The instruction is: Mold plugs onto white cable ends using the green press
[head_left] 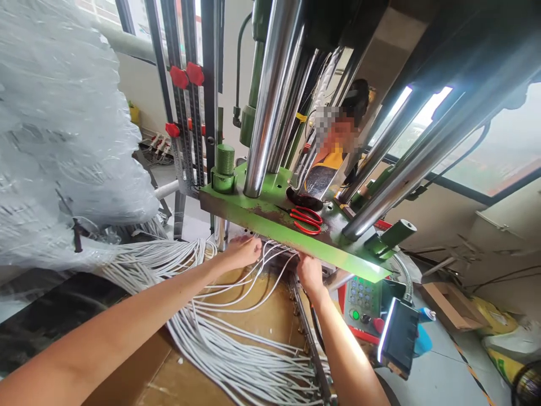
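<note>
My left hand is closed at the left part of the gap under the green press plate, beside the ends of several white cables. What its fingers grip is hidden. My right hand is curled at the right part of the same gap, with its fingertips out of sight beneath the plate. Between the hands, the white cables run from the gap down over a brown work surface. Red-handled scissors lie on top of the plate.
A thick bundle of white cables spreads below my arms, its ends along a metal strip. Plastic-wrapped goods stand at left. Steel columns rise from the plate. Right are a control panel and another person behind the press.
</note>
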Tool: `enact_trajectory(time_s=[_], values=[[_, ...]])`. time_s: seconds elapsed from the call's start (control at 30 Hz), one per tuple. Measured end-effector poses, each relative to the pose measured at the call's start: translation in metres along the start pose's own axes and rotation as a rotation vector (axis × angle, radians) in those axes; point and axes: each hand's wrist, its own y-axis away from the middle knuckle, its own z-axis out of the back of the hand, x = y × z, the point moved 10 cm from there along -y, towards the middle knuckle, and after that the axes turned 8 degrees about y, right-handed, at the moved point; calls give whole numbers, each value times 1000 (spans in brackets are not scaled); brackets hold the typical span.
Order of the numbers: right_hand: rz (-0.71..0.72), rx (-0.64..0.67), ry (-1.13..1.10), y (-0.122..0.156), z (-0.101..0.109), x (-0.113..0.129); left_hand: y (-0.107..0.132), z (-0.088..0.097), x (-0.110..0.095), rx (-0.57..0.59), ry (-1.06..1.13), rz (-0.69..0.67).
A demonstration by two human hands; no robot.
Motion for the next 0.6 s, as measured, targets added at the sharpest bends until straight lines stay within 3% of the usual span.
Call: enact_trajectory(time_s=[0.07, 0.23, 0.6], values=[[-26, -26, -9, 8, -4, -8, -5, 2, -13, -19, -16, -93], [-22, -61, -20, 17, -10, -7, -15, -17, -42, 36, -51, -300], [-37, 8, 15, 12, -9, 6, -7, -6, -42, -48, -150, -382]])
